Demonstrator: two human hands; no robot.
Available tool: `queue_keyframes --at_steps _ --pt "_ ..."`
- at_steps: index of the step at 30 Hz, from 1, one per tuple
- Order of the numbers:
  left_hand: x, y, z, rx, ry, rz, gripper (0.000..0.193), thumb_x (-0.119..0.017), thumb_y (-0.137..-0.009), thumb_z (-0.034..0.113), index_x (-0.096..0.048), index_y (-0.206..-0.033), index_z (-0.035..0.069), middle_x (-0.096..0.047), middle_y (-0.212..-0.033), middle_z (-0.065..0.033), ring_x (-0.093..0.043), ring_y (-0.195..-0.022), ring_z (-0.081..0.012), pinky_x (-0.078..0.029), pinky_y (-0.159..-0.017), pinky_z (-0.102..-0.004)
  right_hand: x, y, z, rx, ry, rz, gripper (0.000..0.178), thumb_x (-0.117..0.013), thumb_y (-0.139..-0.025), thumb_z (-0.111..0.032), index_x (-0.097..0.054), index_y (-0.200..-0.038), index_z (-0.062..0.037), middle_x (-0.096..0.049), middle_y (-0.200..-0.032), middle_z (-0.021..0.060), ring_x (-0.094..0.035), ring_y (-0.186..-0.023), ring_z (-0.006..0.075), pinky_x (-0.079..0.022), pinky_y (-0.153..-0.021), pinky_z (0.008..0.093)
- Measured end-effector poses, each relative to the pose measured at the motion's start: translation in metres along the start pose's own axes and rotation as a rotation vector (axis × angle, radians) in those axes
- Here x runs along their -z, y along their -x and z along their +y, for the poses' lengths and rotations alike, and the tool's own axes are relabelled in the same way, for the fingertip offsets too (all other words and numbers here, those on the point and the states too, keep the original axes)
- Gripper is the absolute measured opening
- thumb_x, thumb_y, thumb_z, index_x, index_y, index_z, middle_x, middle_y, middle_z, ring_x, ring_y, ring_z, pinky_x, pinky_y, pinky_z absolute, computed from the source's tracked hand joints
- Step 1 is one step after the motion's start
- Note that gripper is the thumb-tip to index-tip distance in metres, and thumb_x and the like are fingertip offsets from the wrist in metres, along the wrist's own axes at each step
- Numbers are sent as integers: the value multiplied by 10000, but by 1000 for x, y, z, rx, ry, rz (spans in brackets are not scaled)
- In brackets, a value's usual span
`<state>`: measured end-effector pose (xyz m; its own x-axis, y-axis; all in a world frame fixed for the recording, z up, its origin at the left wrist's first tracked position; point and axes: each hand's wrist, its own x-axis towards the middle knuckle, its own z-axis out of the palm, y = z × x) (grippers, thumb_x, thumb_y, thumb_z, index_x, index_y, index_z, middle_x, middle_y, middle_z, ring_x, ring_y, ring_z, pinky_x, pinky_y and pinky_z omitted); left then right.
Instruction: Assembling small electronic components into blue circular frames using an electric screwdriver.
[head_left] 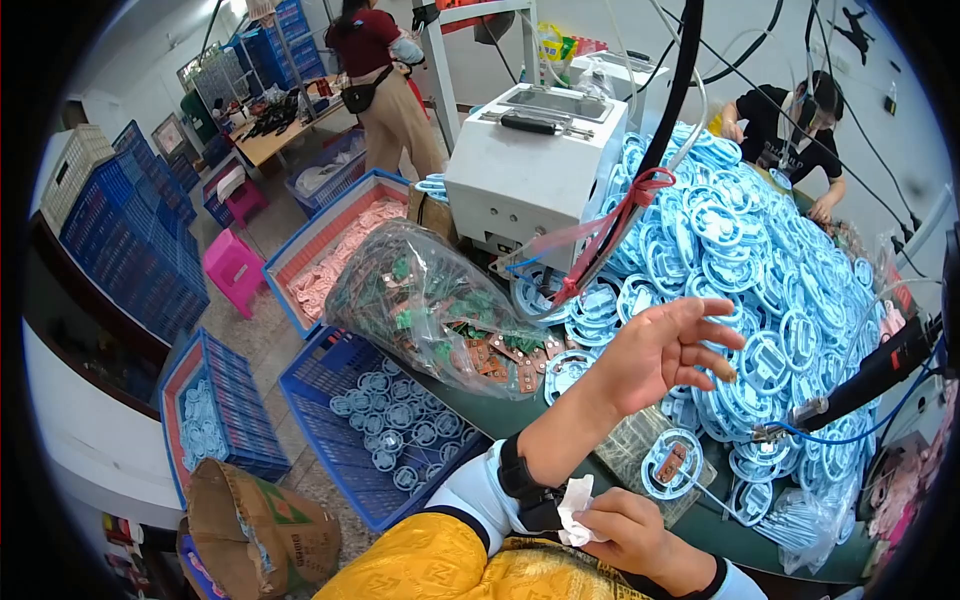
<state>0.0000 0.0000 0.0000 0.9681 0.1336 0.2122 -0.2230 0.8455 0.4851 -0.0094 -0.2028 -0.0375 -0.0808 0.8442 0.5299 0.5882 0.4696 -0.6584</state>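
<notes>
My left hand [668,350] is raised over the green worktable [465,385], palm turned up, fingers apart and loosely bent, with nothing in it. One of its fingertips has a tan covering. Close to my body, my right hand [630,530] pinches a crumpled white tissue [577,512] beside the dark band [518,470] on my left wrist. Just beyond the right hand lies a round light-blue plastic part [690,462] with a brown circuit board [672,463] on it. It rests on a worn block [640,450] wrapped in clear film.
Light-blue plastic rings [730,260] are heaped at the right, near a black electric screwdriver [870,375]. A clear bag of circuit boards [430,310] lies before a white machine [530,165]. Blue crates [335,430] and a cardboard box [265,520] stand left. Two other people are farther off.
</notes>
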Motion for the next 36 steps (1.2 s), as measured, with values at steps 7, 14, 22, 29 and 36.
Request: queue_keyframes --at_steps 7,14,22,29,36 --pt "-5 93 15 75 -1069 -208 495 -585 -996 286 -510 -1388 -8 -631 -1239 -153 -608 -1151 -240 -454 -996 -343 25 -26 -1 -163 305 151 465 -843 -669 -20 -650 -1091 -60 -607 -959 116 -627 -775 278 -531 -653 353" --pt "-15 150 47 162 -1299 33 464 -636 -963 202 -536 -1387 41 -647 -1224 -140 -642 -1099 -235 -491 -928 -336 3 -56 26 -65 293 234 613 -880 -616 -36 -532 -1119 -66 -591 -1019 143 -618 -852 306 -526 -678 371" --pt "-6 158 194 -282 -1708 706 227 -704 -836 95 -613 -1040 56 -654 -926 -60 -642 -830 -136 -513 -736 -291 29 -40 34 -180 298 203 696 -871 -659 -30 -522 -1261 -40 -575 -1144 158 -636 -819 259 -531 -684 342" --pt "99 123 251 -294 -2427 439 128 -635 -814 18 -659 -937 43 -649 -913 -114 -657 -875 -276 -528 -791 -367 32 27 18 -396 353 190 504 -748 -703 69 -562 -1161 -23 -620 -949 126 -619 -679 193 -490 -655 303" --pt "166 106 248 232 -2859 215 173 -635 -852 176 -686 -931 30 -678 -931 -159 -650 -945 -329 -531 -827 -446 42 75 -2 -647 421 388 408 -756 -747 34 -621 -1129 -20 -635 -913 132 -620 -670 219 -496 -619 311"
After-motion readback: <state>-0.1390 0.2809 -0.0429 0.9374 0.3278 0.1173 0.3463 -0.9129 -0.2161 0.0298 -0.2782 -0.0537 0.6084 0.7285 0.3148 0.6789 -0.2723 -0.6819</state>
